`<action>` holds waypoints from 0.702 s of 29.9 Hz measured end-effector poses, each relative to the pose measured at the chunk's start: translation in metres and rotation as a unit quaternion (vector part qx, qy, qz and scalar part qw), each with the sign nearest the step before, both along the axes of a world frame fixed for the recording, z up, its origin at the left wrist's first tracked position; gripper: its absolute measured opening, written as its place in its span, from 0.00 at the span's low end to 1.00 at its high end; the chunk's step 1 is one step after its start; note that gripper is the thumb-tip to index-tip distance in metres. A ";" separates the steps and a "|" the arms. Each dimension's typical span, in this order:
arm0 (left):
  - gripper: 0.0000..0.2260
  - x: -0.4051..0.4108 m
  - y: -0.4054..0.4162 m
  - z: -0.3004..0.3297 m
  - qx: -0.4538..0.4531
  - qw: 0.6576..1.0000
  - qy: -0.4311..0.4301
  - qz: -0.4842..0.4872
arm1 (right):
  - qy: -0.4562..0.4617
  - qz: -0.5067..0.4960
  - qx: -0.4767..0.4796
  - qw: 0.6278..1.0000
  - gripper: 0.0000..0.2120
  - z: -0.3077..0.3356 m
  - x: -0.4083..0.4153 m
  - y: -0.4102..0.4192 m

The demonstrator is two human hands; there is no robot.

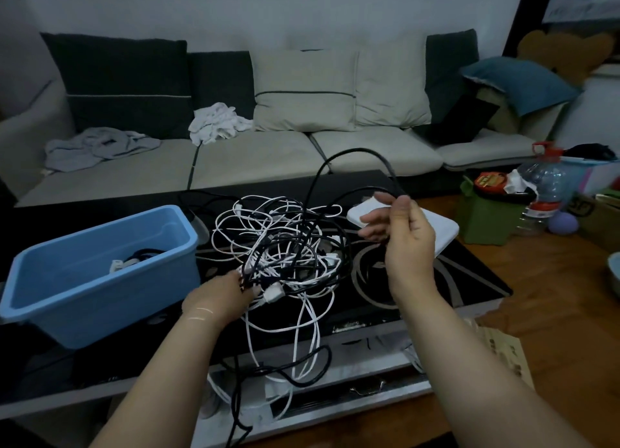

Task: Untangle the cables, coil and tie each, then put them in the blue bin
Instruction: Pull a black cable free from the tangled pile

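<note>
Nearest us, loose white and black strands spill over the front edge of the tabletop (469, 279), trailing from the tangle of cables (281, 246) that sits unsorted in the middle, so most of the work is left. Our left hand (221, 296) grips the near side of the tangle, while our right hand (399, 226) pinches one black cable (355, 152) and lifts it in an arc. At least one coiled cable seems to lie in the blue bin (84, 279) to the left.

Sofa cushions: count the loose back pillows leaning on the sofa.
5 visible: dark pillow far left, small dark one, two cream pillows centre, blue pillow right. Others may be hidden.
</note>
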State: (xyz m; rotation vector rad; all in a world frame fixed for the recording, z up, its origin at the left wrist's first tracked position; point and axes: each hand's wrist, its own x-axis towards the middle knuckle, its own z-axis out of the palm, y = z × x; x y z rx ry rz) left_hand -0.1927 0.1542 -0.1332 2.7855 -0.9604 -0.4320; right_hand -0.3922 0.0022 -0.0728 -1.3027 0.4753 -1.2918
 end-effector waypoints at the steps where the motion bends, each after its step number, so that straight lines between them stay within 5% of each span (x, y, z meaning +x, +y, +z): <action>1: 0.29 -0.002 0.002 0.002 0.041 0.999 -0.017 -0.010 | -0.006 -0.005 0.002 1.000 0.14 0.001 0.000 0.000; 3: 0.34 -0.008 0.003 0.009 0.048 0.994 -0.097 -0.013 | -0.001 0.034 0.015 0.999 0.13 0.003 0.000 0.000; 5: 0.35 -0.014 -0.001 0.016 -0.063 0.986 -0.149 -0.035 | -0.014 0.161 0.071 0.984 0.13 0.005 0.001 0.000; 9: 0.28 -0.031 -0.015 0.026 -0.353 0.928 0.055 -0.100 | 0.011 0.394 0.128 0.910 0.12 0.004 -0.002 0.005; 15: 0.20 -0.055 -0.012 0.047 -0.398 0.847 0.293 -0.194 | 0.026 0.323 0.108 0.940 0.11 0.003 0.001 0.009; 17: 0.15 -0.052 -0.011 0.045 -0.365 0.862 0.297 -0.187 | -0.008 0.268 0.126 0.955 0.11 0.004 0.002 0.006; 21: 0.17 -0.031 -0.006 0.027 -0.252 0.945 0.162 -0.130 | -0.032 0.179 0.194 0.964 0.17 0.009 -0.004 -0.007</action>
